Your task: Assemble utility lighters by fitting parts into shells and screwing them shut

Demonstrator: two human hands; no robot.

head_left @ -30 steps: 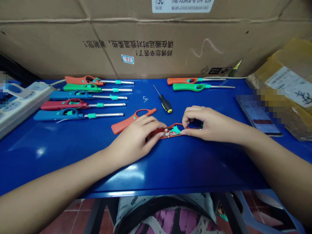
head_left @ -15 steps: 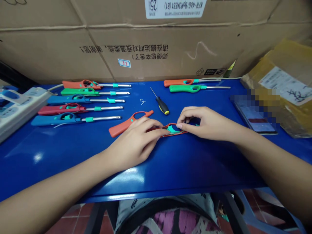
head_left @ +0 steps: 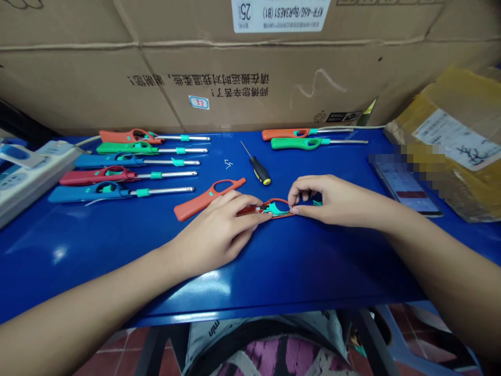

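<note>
1 open lighter [head_left: 273, 208], orange, on tabletop [head_left: 313, 266]. Left hand [head_left: 227, 224]: fingers clamped on rear. Right hand [head_left: 332, 201]: fingers pinching front. Apparent step: seating trigger [head_left: 278, 210]; next calls for steady alignment.

The one view looks from the person's own head, forward and steeply down, near enough that the arms [head_left: 105, 300] reach in from the lower left and the right edge to the left hand [head_left: 229, 227] and the right hand [head_left: 329, 201] around mid-frame. It takes in the table [head_left: 313, 271] across the middle, the lap [head_left: 282, 355] at bottom centre, and faces a cardboard box [head_left: 219, 60] spanning the top.
</note>
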